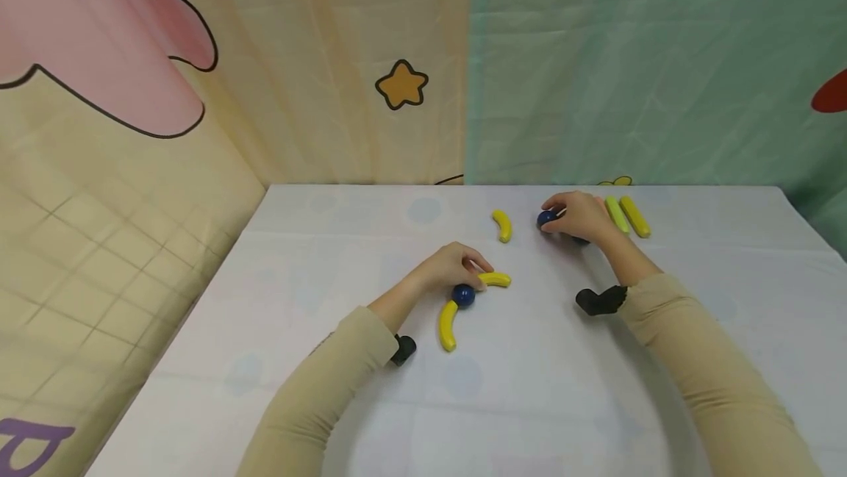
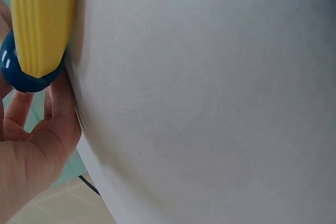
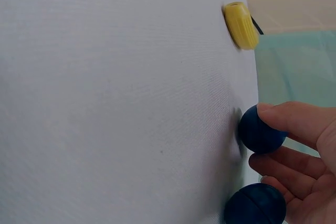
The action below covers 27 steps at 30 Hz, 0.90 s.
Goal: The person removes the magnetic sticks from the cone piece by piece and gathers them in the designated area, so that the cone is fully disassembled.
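On the white table (image 1: 529, 389) my left hand (image 1: 453, 265) pinches the end of a yellow curved piece (image 1: 496, 279) that meets a dark blue ball (image 1: 463, 295). A second yellow curved piece (image 1: 448, 325) runs from that ball toward me. The left wrist view shows this ball (image 2: 21, 72) pressed against a ribbed yellow piece (image 2: 42, 19), with my fingers (image 2: 37, 140) beside it. Further back, my right hand (image 1: 581, 214) grips another blue ball (image 1: 545, 218) between thumb and fingers (image 3: 299, 121). In the right wrist view that ball (image 3: 260, 129) has a second blue ball (image 3: 255, 205) lying under my palm.
A loose yellow curved piece (image 1: 503, 226) lies between the hands and appears as the yellow piece (image 3: 241, 24) in the right wrist view. A lime straight stick (image 1: 617, 214) and a yellow straight stick (image 1: 635, 217) lie right of my right hand. Cartoon-print cloth walls (image 1: 331, 95) enclose the table's back and left.
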Motion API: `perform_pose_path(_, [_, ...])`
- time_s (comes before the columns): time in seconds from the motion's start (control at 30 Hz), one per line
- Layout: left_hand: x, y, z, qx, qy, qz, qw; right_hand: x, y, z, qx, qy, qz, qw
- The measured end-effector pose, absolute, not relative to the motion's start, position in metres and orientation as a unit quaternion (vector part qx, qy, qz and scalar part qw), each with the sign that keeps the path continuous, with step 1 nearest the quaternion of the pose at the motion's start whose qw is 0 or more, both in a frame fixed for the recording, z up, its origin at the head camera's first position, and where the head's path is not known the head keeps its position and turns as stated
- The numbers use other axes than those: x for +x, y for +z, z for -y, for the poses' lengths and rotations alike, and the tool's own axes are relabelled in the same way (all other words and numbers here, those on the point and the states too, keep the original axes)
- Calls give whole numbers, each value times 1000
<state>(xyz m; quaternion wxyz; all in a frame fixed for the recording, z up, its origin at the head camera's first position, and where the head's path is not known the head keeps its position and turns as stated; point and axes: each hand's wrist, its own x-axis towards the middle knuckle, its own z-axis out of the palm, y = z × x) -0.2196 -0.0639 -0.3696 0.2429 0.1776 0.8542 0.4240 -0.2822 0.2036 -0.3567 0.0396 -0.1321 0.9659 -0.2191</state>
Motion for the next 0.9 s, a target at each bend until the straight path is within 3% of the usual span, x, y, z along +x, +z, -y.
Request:
perform_pose_path(0.6, [-215,-367,63,170,407,-867,231,-277,-354,-205,-130,-284,-949,38])
perform_pose_path(0.9, [-214,-368,62,164,410,-867,232,-262,-351,-214,-115,-324,-939,9])
